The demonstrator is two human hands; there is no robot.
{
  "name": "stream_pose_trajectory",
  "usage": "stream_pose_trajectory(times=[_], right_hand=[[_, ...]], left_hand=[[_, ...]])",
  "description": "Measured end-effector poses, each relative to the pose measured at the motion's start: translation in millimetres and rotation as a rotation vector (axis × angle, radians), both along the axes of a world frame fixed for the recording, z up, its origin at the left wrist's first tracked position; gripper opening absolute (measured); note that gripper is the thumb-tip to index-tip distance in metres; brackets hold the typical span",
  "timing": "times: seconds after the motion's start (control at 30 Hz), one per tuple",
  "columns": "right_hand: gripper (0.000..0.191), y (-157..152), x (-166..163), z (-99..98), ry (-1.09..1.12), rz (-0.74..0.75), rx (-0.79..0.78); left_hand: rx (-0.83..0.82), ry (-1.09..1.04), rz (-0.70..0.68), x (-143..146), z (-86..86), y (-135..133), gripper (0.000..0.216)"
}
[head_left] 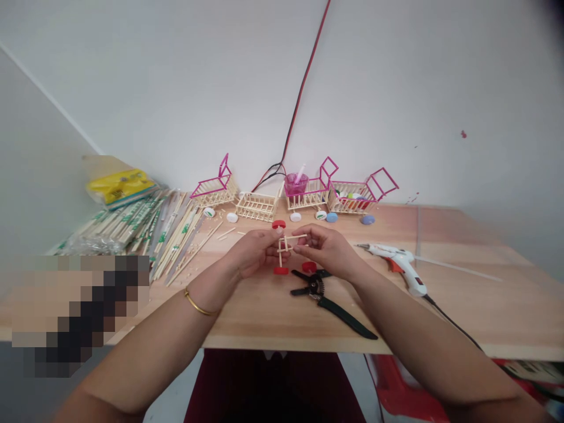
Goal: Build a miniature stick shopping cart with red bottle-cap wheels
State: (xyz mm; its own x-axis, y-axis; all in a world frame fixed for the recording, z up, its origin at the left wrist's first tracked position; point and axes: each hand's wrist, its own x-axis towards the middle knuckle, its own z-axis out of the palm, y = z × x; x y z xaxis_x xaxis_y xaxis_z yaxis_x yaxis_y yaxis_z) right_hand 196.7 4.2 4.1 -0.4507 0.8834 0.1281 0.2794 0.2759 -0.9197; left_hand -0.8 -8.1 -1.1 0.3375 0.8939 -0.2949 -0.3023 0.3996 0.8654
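Observation:
Between my hands is a small frame of wooden sticks [285,245] with red bottle caps [281,271] at the two ends of one stick, like wheels on an axle. My left hand [258,251] pinches the frame from the left. With thumb and fingertips, my right hand [324,247] grips sticks at the frame's right end. Another red cap [309,267] sits just below my right hand. Black-handled cutters [315,286] lie with spread jaws on the table, partly behind that hand.
Several stick carts [259,205] with cap wheels line the wall; one holds a purple cup [296,185]. Bundled sticks [127,226] and a yellow packet [118,185] lie left. A white glue gun [399,261] rests right, its cord trailing over the front edge.

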Motion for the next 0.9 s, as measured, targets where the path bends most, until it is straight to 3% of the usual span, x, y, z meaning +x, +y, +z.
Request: stream_pose_trajectory(times=[0.33,0.43,0.53,0.63,0.7,0.77,0.9], right_hand=[[0.036,-0.5,-0.3,0.3,0.003,0.006,-0.014],[0.037,0.6,-0.5,1.8,0.015,-0.028,-0.033],[0.037,2.7,0.1,3.0,0.031,-0.090,-0.050],[0.038,3.8,0.7,2.3,0.034,-0.115,-0.055],[0.039,2.9,-0.2,0.7,0.029,-0.112,-0.055],[0.040,0.4,-2.4,-1.1,0.046,-0.094,-0.062],[0.039,-4.5,-6.1,-0.7,0.107,-0.008,-0.096]], left_hand=[[0.064,0.003,-0.041,1.9,-1.2,-3.0,0.037],[0.144,0.166,-0.023,0.7,-5.0,-0.9,0.042],[0.379,0.598,0.165,-2.5,-6.2,1.1,0.039],[0.799,0.853,0.322,-4.1,-4.4,-0.2,0.029],[1.074,0.868,0.294,-2.9,-3.5,-2.6,0.022],[1.241,0.911,0.236,-0.2,-4.0,-5.0,0.016],[1.290,1.014,0.146,5.3,-6.3,-6.9,0.012]])
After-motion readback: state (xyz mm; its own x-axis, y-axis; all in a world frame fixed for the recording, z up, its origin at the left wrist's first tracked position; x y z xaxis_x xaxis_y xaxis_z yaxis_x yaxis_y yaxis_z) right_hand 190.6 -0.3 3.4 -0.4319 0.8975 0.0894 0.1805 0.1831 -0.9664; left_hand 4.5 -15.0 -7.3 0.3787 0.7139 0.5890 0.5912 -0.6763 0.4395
